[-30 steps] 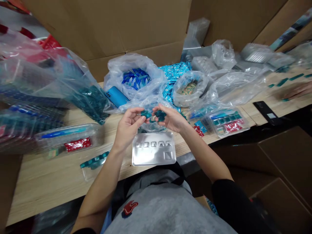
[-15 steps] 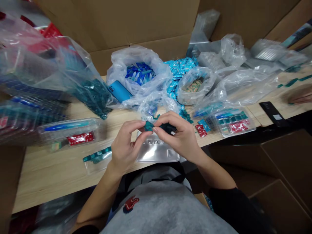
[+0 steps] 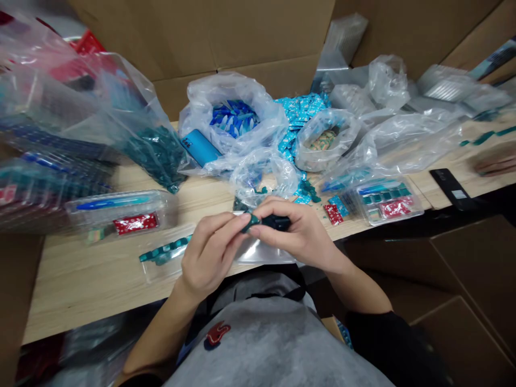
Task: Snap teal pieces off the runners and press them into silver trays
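Pinched teal piece [image 3: 252, 221] in left hand [image 3: 209, 258] | clasped teal bunch [image 3: 278, 221] in right hand [image 3: 304, 236] | likely best worked low over clear tray [image 3: 258, 253]

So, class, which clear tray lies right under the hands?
The tray at the table's near edge; the left tray and right tray, holding red packets, lie well aside.

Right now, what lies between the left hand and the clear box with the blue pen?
A small clear tray with a row of teal pieces lies on the table between the left hand and the clear box, in the head view.
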The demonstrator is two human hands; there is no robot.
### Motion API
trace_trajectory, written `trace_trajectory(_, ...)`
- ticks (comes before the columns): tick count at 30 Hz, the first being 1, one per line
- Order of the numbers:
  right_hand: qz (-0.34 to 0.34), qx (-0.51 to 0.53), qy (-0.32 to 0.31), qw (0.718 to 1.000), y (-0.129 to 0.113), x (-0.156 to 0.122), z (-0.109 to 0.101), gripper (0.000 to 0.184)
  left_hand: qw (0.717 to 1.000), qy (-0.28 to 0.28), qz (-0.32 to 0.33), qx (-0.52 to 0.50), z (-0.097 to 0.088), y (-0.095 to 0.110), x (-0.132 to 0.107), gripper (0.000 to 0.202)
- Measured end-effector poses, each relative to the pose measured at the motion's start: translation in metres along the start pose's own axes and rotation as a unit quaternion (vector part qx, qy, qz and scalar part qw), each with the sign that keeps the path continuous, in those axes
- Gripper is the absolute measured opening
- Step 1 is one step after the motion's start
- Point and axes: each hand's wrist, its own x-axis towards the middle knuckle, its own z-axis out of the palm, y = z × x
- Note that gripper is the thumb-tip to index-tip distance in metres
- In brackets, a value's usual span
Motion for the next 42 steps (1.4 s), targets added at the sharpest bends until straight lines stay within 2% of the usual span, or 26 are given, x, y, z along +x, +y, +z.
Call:
trace_trajectory(3, -0.036, 0.020, -0.041, 0.998, 0.002, -0.001, -0.001, 0.004, 0.998, 0.017, -0.035, -0.053, -0.002, 0.003, -0.003, 0.048)
trace_trajectory(5, -0.046, 0.047, -0.080, 0.995, 0.004, -0.002, -0.003, 0.006, 0.998, 0.018, -0.029, -0.058, -0.005, 0.006, -0.002, 0.045)
trace_trajectory(8, -0.013, 0.076, -0.100, 0.992, 0.006, -0.002, -0.005, 0.005, 0.999, 0.011, -0.023, -0.044, -0.009, 0.006, 0.000, 0.039)
trace_trajectory(11, 0.065, 0.091, -0.019, 0.994, 0.012, -0.003, -0.008, 0.012, 0.997, 0.002, -0.072, -0.031, -0.014, -0.008, -0.005, 0.030)
trace_trajectory(14, 0.131, 0.136, 0.085, 0.978, 0.022, -0.005, -0.018, 0.020, 0.991, -0.079, -0.110, -0.010, -0.016, -0.033, -0.022, 0.021)
trace_trajectory(16, 0.161, 0.166, 0.118, 0.966, 0.030, -0.007, -0.025, 0.020, 0.985, -0.139, -0.106, -0.006, -0.014, -0.048, -0.037, 0.019)
trace_trajectory(19, 0.175, 0.186, 0.128, 0.958, 0.040, -0.011, -0.033, 0.022, 0.979, -0.179, -0.092, -0.018, -0.006, -0.058, -0.054, 0.023)
trace_trajectory(24, 0.178, 0.192, 0.078, 0.962, 0.052, -0.018, -0.031, 0.033, 0.977, -0.204, -0.058, 0.032, 0.009, -0.052, -0.061, 0.027)
trace_trajectory(28, 0.171, 0.173, 0.065, 0.968, 0.060, -0.019, -0.026, 0.033, 0.978, -0.197, -0.019, 0.068, 0.014, -0.051, -0.063, 0.026)
trace_trajectory(33, 0.141, 0.184, 0.068, 0.970, 0.060, -0.017, -0.018, 0.027, 0.977, -0.200, -0.032, 0.069, 0.013, -0.053, -0.064, 0.023)
trace_trajectory(35, 0.133, 0.184, 0.059, 0.972, 0.056, -0.016, -0.013, 0.024, 0.980, -0.185, -0.073, 0.022, 0.009, -0.048, -0.058, 0.025)
trace_trajectory(38, 0.119, 0.154, 0.058, 0.979, 0.046, -0.017, -0.006, 0.021, 0.974, -0.109, -0.169, -0.109, 0.005, -0.033, -0.042, 0.024)
trace_trajectory(40, 0.092, 0.126, 0.065, 0.986, 0.040, -0.017, -0.002, 0.022, 0.963, -0.069, -0.189, -0.179, 0.007, -0.022, -0.031, 0.024)
trace_trajectory(42, 0.070, 0.110, 0.067, 0.989, 0.036, -0.017, 0.001, 0.020, 0.957, -0.061, -0.179, -0.220, 0.010, -0.014, -0.022, 0.026)
